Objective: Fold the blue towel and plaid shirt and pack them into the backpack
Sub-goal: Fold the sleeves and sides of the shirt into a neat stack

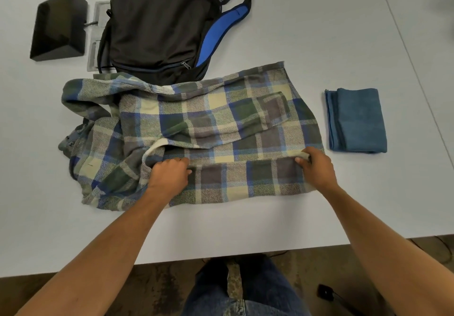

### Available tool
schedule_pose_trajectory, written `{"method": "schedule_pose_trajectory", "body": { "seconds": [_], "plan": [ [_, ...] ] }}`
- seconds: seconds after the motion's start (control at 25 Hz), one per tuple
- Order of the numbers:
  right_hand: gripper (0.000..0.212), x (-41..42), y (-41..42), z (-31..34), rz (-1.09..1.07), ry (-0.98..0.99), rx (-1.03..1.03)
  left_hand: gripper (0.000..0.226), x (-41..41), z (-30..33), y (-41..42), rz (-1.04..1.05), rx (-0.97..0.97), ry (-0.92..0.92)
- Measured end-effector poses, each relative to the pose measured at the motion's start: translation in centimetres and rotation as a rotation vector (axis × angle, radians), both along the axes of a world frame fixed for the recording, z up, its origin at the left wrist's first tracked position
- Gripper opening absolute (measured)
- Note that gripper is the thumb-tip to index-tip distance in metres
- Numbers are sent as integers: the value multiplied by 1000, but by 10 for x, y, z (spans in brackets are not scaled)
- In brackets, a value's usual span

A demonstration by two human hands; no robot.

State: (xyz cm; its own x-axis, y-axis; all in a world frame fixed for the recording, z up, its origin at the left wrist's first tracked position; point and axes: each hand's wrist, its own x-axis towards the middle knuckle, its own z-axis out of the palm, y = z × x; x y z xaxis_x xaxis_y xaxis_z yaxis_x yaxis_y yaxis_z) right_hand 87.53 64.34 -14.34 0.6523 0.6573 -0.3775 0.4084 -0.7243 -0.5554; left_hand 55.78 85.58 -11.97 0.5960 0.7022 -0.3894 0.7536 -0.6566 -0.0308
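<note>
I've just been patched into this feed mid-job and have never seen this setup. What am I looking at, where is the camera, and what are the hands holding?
There is no machine here: a person works bare-handed, and the single camera sits on their head, looking down. On the white table lie a black backpack, a plaid shirt spread out in front of it, a blue towel already folded at the right, and a black box at far left. The left hand and right hand each grip a fold of the shirt near its front edge.

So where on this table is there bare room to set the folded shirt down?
Free: the near strip between the plaid shirt and the table edge, and the far right beyond the blue towel. Crowded: far left, where the backpack and black box sit.
</note>
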Motion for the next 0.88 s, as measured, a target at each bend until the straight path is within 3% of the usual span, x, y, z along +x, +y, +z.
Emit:
{"method": "schedule_pose_trajectory", "body": {
  "seconds": [0.16, 0.48, 0.88],
  "plan": [
    [27, 5, 7, 7, -19, -45, 73, 33, -3, 6, 11, 17, 76, -41],
    [36, 21, 20, 8, 103, -171, -23, 46, -2, 6, 37, -76, 117, 14],
    [47, 20, 10, -22, 178, -324, -100, 37, -10, -19, 36, -180, 216, -36]
  ]
}}
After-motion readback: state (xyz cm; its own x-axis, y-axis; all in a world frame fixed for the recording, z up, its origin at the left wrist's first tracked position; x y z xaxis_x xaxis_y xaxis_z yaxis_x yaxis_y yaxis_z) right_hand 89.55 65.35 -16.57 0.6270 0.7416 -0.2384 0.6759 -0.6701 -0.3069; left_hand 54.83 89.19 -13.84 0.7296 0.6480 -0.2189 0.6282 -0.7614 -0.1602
